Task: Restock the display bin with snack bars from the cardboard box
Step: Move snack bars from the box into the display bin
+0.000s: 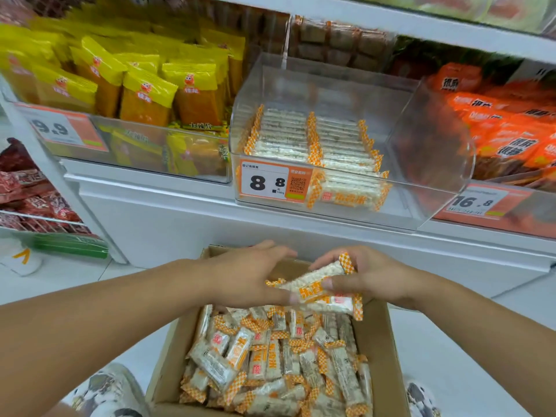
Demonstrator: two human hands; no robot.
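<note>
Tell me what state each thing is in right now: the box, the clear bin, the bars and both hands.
Cardboard box: open, holding a loose heap of bars.
Display bin: open-topped, partly filled; bars stand in neat rows at its left, the right part is bare.
Held snack bars: lifted above the box, wrappers sealed.
Left hand: fingers curled on the held bars.
Right hand: pinching the same bars.
Price tag: fixed to the bin front, reads 8.8.

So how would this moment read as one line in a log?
stage: gathering | both hands: left hand, right hand hold snack bars over cardboard box | display bin: part filled
</note>
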